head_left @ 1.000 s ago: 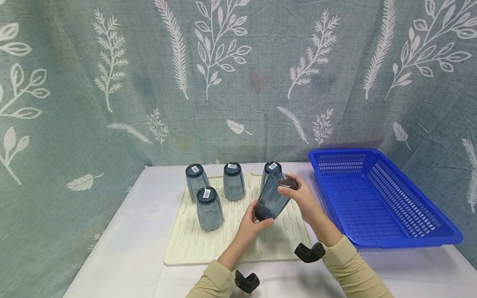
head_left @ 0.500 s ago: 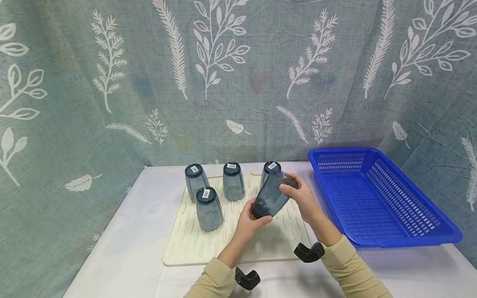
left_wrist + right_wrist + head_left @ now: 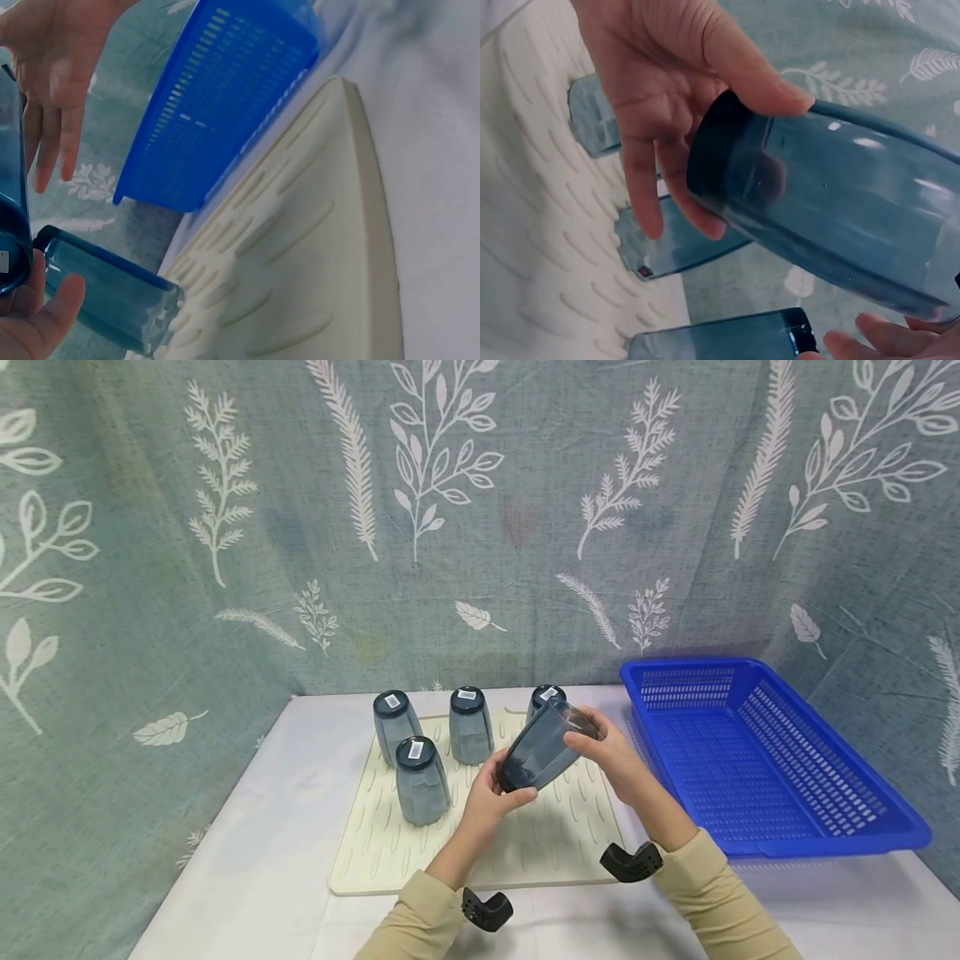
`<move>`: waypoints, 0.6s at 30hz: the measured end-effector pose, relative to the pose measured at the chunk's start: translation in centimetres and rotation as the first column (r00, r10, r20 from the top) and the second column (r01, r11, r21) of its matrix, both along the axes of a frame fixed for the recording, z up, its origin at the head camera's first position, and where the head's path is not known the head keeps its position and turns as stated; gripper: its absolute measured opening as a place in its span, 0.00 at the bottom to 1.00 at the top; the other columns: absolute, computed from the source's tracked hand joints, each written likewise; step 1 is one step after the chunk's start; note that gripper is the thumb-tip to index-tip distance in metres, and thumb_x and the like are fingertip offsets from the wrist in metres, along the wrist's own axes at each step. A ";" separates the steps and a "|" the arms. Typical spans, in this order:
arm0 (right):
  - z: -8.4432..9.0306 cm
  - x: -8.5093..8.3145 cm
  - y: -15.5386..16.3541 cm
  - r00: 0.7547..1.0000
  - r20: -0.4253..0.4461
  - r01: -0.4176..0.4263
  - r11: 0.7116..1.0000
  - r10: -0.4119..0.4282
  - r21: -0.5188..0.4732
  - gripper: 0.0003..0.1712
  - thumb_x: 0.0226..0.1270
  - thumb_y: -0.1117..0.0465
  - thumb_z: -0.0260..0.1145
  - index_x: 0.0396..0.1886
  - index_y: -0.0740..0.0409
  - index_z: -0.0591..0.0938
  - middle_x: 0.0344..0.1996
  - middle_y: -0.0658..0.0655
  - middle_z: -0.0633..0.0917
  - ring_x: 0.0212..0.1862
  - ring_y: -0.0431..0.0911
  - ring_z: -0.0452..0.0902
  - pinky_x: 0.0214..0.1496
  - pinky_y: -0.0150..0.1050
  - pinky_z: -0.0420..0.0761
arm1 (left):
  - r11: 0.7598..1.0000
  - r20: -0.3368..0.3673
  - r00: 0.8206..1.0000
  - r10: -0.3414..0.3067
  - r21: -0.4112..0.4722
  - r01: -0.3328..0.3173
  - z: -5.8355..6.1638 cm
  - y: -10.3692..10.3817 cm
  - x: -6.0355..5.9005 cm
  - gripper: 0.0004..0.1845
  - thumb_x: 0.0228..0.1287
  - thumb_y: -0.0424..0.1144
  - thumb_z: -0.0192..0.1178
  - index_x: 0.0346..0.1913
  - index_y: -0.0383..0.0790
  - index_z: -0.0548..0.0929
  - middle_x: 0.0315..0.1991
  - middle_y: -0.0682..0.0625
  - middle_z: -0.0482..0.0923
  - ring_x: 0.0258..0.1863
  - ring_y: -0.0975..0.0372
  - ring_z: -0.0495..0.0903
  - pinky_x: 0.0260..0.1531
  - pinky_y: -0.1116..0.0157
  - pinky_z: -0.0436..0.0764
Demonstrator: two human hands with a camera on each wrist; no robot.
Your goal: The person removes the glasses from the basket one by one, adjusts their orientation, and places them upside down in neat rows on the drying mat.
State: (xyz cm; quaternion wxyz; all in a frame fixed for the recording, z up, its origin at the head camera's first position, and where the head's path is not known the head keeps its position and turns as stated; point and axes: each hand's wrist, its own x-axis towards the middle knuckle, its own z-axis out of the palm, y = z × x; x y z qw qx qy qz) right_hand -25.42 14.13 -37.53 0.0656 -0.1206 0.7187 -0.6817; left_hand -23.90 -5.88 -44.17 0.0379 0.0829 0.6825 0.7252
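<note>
Tumbler (image 3: 538, 750) held tilted above drying mat (image 3: 390, 852), L hand (image 3: 491, 797) curled round base, R hand (image 3: 609, 756) gripping rim end, two-point hold steadying it; four tumblers (image 3: 420, 781) inverted, prob. draining.

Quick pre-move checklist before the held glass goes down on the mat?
1. Left hand holds the base of the glass: ok.
2. Right hand holds the rim end: ok.
3. Glass clear of the mat, tilted in the air: ok.
4. Bare mat below the glass: ok.
5. Four glasses stand inverted on the mat, apart from the held one: ok.
6. Glass dry inside: cannot tell.
</note>
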 end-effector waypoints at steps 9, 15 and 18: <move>0.4 0.2 0.7 0.997 0.016 -0.075 0.996 0.074 0.046 0.46 0.59 0.50 0.62 0.69 0.64 0.51 0.68 0.67 0.55 0.71 0.58 0.44 0.70 0.56 0.46 | 1.000 -0.027 1.000 -0.004 0.030 0.005 0.4 -0.8 -0.2 0.40 0.48 0.34 0.69 0.65 0.37 0.62 0.63 0.40 0.64 0.59 0.55 0.66 0.58 0.64 0.69; 0.2 0.2 1.0 0.995 0.015 -0.098 0.994 0.098 0.042 0.48 0.58 0.50 0.65 0.69 0.66 0.51 0.69 0.67 0.54 0.71 0.59 0.43 0.69 0.57 0.45 | 0.996 -0.037 0.999 -0.015 0.088 0.019 0.6 -1.3 -0.2 0.42 0.46 0.33 0.70 0.66 0.39 0.62 0.63 0.41 0.62 0.60 0.57 0.65 0.51 0.73 0.71; 0.0 0.3 1.2 0.995 0.018 -0.103 0.994 0.103 0.036 0.50 0.57 0.49 0.66 0.69 0.67 0.50 0.69 0.68 0.52 0.71 0.59 0.42 0.69 0.57 0.45 | 0.993 -0.045 0.999 -0.020 0.112 0.024 0.9 -1.5 -0.2 0.43 0.45 0.33 0.70 0.66 0.41 0.61 0.63 0.42 0.61 0.60 0.57 0.65 0.51 0.74 0.72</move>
